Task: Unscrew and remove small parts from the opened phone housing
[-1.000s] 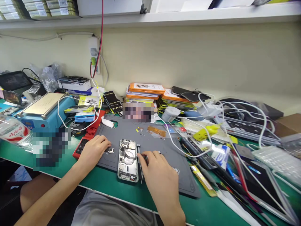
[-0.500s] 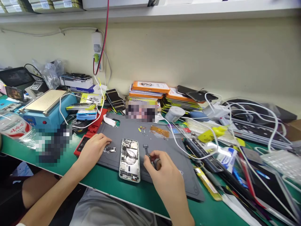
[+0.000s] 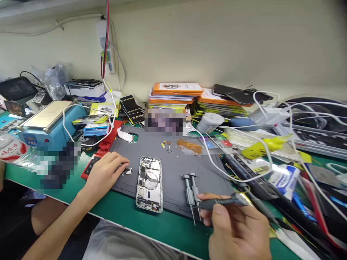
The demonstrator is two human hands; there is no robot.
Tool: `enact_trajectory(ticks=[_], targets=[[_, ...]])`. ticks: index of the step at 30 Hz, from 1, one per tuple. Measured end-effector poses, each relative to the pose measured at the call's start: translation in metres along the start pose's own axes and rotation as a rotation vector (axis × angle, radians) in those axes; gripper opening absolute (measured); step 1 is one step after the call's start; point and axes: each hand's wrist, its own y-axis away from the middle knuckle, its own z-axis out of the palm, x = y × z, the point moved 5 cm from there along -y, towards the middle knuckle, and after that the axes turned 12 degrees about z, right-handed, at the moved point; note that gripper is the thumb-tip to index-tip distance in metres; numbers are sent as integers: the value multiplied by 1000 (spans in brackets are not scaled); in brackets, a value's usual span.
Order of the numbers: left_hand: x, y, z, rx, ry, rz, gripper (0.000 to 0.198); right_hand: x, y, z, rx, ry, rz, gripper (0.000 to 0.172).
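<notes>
An opened phone [image 3: 149, 183] lies face down on the grey work mat [image 3: 173, 162], its insides showing. My left hand [image 3: 104, 173] rests on the mat's left edge, fingers curled beside a small loose part [image 3: 127, 171]. My right hand [image 3: 238, 229] is low at the right, fingers closed around a dark slim tool [image 3: 221, 203] that points right. Two metal screwdrivers [image 3: 191, 191] lie side by side on the mat just left of that hand.
Small screws and a copper-coloured strip [image 3: 189, 146] lie at the mat's far side. White cables [image 3: 244, 173], a yellow tool [image 3: 264, 146] and a black tool crowd the right. A blue heating plate [image 3: 46, 122], a red device [image 3: 104, 150] and stacked orange boxes [image 3: 177, 94] stand behind.
My right hand has moved away from the phone to the right and down. It let go of the screwdriver, which now lies on the mat, and holds a dark slim tool. The left hand stayed.
</notes>
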Motion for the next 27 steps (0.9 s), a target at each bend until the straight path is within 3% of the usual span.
enact_trajectory(ticks=[8, 12, 16, 21, 27], targets=[[19, 12, 2, -90, -187, 110, 23, 3, 10, 0, -61, 5, -121, 30], [23, 11, -1, -109, -49, 24, 21, 4, 10, 2, -113, 42, -137, 28], [46, 5, -4, -90, 158, -17, 15, 5, 10, 2, -149, 63, -147, 25], [78, -2, 11, -160, 350, 59, 12, 5, 11, 1, -138, 38, -192, 26], [83, -3, 28, -257, 357, 77, 14, 6, 10, 3, -174, 59, -180, 25]])
